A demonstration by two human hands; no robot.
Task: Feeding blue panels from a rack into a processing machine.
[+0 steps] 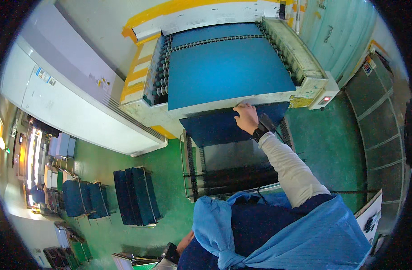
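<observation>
My right hand (pixel 247 118) is at the top edge of a dark blue panel (pixel 210 128), its fingers bent over that edge. The panel leans in a wire rack (pixel 188 173) below the front of a roller conveyor (pixel 163 81). On the rollers lies a wide, bright blue flat panel (pixel 228 67), its front edge just above my right hand. Another blue panel (pixel 215 31) lies behind it on the conveyor. At the lower edge, only part of my left hand (pixel 186 241) shows beside my body; its fingers are hidden.
White cabinets (pixel 80 108) stand along the left. Racks of dark blue panels (pixel 136 195) stand on the green floor (pixel 170 202). A small box with a red display (pixel 325 100) sits at the conveyor's right corner. Grey framed panels (pixel 379 130) stand at the far right.
</observation>
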